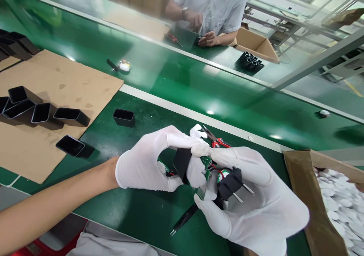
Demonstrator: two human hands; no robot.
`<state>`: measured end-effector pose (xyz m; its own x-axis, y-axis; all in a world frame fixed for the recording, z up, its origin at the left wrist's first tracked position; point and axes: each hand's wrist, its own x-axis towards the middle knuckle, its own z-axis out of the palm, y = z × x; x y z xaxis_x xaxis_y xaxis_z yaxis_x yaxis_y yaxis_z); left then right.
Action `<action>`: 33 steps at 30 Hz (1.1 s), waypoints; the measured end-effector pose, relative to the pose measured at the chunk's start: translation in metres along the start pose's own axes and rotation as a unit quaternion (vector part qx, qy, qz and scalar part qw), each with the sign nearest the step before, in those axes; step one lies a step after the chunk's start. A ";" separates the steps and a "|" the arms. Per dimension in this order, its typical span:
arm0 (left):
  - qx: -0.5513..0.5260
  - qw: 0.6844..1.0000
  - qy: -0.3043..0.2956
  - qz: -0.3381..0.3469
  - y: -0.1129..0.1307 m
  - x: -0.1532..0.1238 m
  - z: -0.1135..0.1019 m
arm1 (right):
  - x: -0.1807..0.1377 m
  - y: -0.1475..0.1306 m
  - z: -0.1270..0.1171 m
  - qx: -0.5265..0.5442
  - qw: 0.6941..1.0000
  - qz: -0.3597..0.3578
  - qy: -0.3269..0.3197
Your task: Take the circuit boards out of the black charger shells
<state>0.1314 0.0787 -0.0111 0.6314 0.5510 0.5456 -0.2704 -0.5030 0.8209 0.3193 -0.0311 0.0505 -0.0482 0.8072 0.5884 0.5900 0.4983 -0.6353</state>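
Observation:
In the head view, my white-gloved left hand [159,159] is closed around a black rectangular casing [182,164]. My gloved right hand [247,195] grips a green circuit board [205,162] at the casing's open side. A white putty-like lump [196,172] sits on the board. Red and black wires link it to a black plug piece [231,183] with two metal pins, near my right palm. A bit of green board with wires [163,167] shows behind the casing, inside my left hand's curve. How far the board sits inside the casing is hidden.
Red-handled pliers [217,140] lie beyond my hands, and black tweezers [183,220] below. Empty black casings [72,115] stand on cardboard [65,81] at left, one casing [124,118] off it. A box of white pieces [301,187] is at right. Across, a co-worker's hands [207,38] handle a dark part.

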 end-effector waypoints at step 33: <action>0.044 0.996 0.039 0.073 0.002 -0.001 0.004 | -0.001 -0.003 0.000 -0.008 1.000 0.016 0.001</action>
<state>0.1328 0.0746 -0.0102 0.5313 0.5163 0.6717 -0.2877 -0.6358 0.7162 0.3175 -0.0334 0.0511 -0.0281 0.8222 0.5685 0.6043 0.4670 -0.6455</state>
